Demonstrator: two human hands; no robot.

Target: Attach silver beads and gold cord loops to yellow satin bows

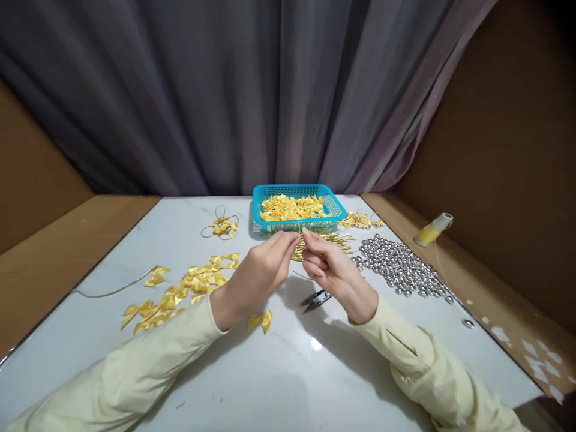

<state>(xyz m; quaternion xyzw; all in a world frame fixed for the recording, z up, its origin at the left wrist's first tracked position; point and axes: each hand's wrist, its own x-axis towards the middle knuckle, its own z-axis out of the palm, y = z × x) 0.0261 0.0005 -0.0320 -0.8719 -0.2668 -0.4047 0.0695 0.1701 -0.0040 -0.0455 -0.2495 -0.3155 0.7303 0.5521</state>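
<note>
My left hand [266, 264] and my right hand [330, 267] meet above the middle of the table, thumbs and fingertips pinched close together. A thin gold strand [299, 227] shows at the fingertips; its ends are hidden by the fingers. Just behind the hands lies a bundle of gold wire ties [335, 240]. Thread snips [317, 299] rest on the table below my right hand. A single yellow ribbon bow [260, 321] lies near my left wrist, and many more yellow bows [198, 282] are spread to the left of that hand.
A blue basket [333, 211] of yellow bows stands at the back. A bow cluster with cord loops [224, 227] lies back left, another bow cluster [361, 219] beside the basket. Silver beads [400, 267] cover the right side, near a thread spool [432, 230]. A cord [114, 292] lies left.
</note>
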